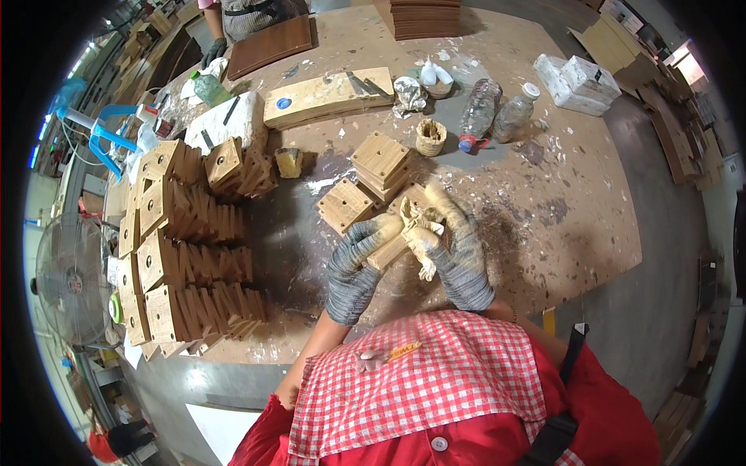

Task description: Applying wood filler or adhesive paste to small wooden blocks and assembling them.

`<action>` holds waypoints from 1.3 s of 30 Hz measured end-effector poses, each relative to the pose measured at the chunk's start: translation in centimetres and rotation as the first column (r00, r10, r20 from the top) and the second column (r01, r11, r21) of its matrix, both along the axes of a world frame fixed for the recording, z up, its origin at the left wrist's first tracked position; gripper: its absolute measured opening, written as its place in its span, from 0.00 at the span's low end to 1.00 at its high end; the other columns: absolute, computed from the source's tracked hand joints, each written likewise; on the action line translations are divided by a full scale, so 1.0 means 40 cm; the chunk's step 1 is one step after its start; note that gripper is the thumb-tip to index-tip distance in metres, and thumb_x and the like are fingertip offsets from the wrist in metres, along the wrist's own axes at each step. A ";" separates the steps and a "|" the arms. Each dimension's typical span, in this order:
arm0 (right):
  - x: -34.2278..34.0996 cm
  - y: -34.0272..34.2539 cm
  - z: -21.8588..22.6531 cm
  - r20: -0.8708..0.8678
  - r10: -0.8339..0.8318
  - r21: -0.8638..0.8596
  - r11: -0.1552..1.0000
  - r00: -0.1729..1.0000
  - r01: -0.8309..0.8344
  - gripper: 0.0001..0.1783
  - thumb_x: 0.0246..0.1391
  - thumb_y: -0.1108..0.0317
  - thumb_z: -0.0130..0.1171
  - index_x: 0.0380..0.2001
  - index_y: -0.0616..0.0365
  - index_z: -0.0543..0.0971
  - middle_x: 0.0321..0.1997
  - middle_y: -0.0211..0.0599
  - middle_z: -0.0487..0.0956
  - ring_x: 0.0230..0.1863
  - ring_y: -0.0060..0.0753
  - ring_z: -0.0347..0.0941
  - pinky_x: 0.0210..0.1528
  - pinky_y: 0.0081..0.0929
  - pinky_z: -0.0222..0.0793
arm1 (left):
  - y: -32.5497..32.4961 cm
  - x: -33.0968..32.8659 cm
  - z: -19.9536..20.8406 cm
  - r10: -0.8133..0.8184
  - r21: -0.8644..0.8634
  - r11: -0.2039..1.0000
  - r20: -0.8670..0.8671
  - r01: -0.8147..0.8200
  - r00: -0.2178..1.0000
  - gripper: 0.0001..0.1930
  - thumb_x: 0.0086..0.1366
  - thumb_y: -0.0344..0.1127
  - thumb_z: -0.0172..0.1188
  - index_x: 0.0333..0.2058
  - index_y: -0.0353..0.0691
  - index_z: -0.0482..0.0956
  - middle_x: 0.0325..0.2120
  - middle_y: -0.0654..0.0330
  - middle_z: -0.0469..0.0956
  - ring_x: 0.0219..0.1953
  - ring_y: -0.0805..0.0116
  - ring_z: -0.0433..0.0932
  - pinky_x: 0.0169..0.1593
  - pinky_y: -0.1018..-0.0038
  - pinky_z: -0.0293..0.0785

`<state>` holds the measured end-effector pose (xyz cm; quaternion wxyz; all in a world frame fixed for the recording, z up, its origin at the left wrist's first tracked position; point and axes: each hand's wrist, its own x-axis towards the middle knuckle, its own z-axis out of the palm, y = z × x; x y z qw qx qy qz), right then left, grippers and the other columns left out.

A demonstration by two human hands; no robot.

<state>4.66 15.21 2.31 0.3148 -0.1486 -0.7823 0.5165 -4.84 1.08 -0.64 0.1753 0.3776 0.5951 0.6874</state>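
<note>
Both hands wear grey knit gloves with yellowed fingers. My left hand (353, 268) is closed on the left side of a small wooden block (386, 254), held tilted in front of my apron. In my right hand (460, 256) a crumpled cream rag (420, 233) is bunched against the block's right side. The hand and rag hide part of that block. Just beyond my hands stands a short stack of square wooden blocks (381, 158) with dark holes. Another such block (346, 204) lies against its left side.
Rows of stacked wooden blocks (167, 264) fill the table's left side. Farther back are a wooden board (326, 99), a round tan pot (430, 137), two plastic bottles (515, 113) and white wrapped packs (579, 84). Across the table, a person's gloved hand (214, 51) is near a brown panel (272, 46).
</note>
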 end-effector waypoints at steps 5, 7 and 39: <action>0.026 0.005 0.012 0.171 0.108 -0.295 0.954 0.979 -0.054 0.21 0.60 0.59 0.50 0.47 0.66 0.72 0.39 0.39 0.77 0.40 0.23 0.72 0.45 0.21 0.69 | -0.007 -0.018 0.000 -0.003 -0.064 0.998 -0.149 -0.007 0.989 0.18 0.57 0.36 0.62 0.47 0.41 0.77 0.46 0.54 0.74 0.50 0.60 0.71 0.54 0.69 0.66; 0.025 0.023 -0.026 0.158 0.109 -0.359 0.932 0.981 -0.046 0.20 0.60 0.60 0.50 0.47 0.66 0.72 0.40 0.39 0.78 0.40 0.22 0.72 0.45 0.20 0.69 | -0.011 -0.025 -0.014 -0.024 -0.036 0.999 -0.084 0.021 0.996 0.18 0.57 0.37 0.62 0.46 0.40 0.77 0.46 0.55 0.74 0.50 0.60 0.72 0.54 0.69 0.66; 0.020 0.035 0.026 0.085 0.161 -0.006 0.987 0.983 -0.161 0.16 0.56 0.59 0.55 0.43 0.58 0.77 0.37 0.37 0.76 0.38 0.29 0.71 0.44 0.29 0.67 | 0.003 -0.017 0.044 -0.121 -0.065 0.971 0.696 0.230 0.707 0.28 0.52 0.44 0.64 0.49 0.34 0.68 0.40 0.58 0.75 0.42 0.69 0.75 0.46 0.74 0.72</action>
